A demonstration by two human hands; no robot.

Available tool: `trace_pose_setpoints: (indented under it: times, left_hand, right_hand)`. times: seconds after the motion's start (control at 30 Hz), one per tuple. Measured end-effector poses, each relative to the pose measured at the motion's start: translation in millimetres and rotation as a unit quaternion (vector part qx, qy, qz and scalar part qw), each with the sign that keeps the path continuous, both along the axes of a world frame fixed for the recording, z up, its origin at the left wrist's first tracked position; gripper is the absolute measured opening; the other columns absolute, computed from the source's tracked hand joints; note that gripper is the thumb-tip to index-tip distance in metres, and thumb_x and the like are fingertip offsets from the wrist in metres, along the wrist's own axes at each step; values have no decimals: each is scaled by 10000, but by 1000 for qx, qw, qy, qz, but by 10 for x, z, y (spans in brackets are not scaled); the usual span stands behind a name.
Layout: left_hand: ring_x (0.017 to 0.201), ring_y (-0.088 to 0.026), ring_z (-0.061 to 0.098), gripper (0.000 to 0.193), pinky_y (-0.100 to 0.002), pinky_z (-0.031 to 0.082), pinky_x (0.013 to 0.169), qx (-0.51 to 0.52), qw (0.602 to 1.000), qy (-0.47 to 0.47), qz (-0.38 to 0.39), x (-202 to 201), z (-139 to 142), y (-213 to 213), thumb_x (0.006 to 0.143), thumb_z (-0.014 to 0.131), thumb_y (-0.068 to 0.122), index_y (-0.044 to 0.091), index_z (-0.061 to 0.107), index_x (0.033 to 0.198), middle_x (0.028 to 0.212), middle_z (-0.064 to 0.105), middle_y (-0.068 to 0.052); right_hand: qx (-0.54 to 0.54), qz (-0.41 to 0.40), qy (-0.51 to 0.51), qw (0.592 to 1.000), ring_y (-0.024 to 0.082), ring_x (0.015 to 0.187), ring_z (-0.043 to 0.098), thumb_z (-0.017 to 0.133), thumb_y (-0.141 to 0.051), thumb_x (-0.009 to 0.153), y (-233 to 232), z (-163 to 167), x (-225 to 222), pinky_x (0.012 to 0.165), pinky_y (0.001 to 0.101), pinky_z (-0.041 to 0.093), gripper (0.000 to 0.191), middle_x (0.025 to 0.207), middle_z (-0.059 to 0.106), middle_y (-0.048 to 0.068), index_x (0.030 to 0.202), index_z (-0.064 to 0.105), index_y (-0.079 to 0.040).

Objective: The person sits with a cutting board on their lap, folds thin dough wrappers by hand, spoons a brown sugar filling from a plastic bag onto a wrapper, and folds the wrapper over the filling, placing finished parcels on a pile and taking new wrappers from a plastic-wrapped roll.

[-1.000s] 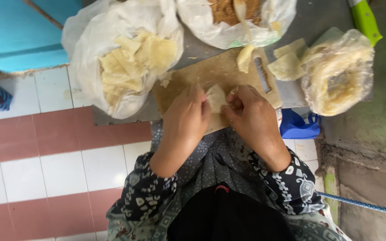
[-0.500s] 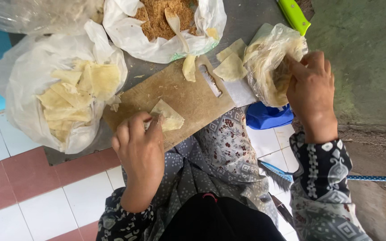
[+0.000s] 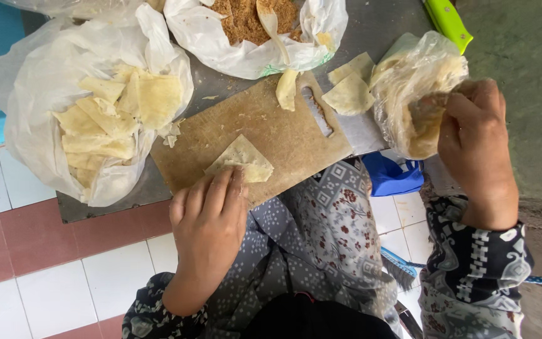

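My left hand (image 3: 208, 220) rests on the near edge of a wooden cutting board (image 3: 271, 125), its fingertips pressing a folded pastry triangle (image 3: 243, 162). My right hand (image 3: 475, 138) reaches into a clear plastic bag of thin wrappers (image 3: 409, 81) at the right and pinches a wrapper (image 3: 425, 125) inside it. Two loose wrapper pieces (image 3: 349, 94) lie beside the board's handle end.
A white bag of folded pastries (image 3: 101, 119) sits at the left on a metal tray (image 3: 371, 31). A bag of brown filling with a spoon (image 3: 252, 22) lies at the top. A green-handled tool (image 3: 450, 22) lies top right; a blue item (image 3: 390, 176) is below the tray.
The right hand left the board and moved to the wrapper bag, then pushed into it. The left hand stays on the folded triangle.
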State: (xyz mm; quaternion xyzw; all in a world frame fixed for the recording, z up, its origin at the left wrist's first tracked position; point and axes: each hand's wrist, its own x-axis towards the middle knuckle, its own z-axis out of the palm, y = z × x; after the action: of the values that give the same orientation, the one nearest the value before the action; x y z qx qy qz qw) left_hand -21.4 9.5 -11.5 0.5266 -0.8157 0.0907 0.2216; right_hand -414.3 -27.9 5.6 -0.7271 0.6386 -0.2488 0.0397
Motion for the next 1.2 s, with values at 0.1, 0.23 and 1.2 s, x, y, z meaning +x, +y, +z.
trace_pose_setpoints:
  times: [0.1,0.23,1.2]
  left_hand:
    - [1135,-194,595,342,-402,408,1020,5,1000,11,-15,34,-60,15,1034,651,274,99,684,1326,1252,648,-9]
    - [1168,-204,583,387,-454,385,1083,2,1000,13,-23,86,-107,-2,1035,627,338,112,682,1345,1272,626,-22]
    - [1040,-237,688,246,-454,430,1040,72,974,197,-81,395,-103,-455,996,677,145,51,651,1221,1057,742,-87]
  right_hand:
    - [21,14,116,993,274,1186,523,576,-79,1096,-38,24,114,1080,423,455,208,1269,605,144,1153,776,-90]
    - [34,-5,313,949,281,1112,512,646,-160,1002,-12,110,106,976,426,436,213,1246,639,109,1070,840,-215]
    - [-60,288,435,851,246,1317,446,639,-41,906,-517,416,2097,1014,428,410,768,1651,254,54,1581,401,-322]
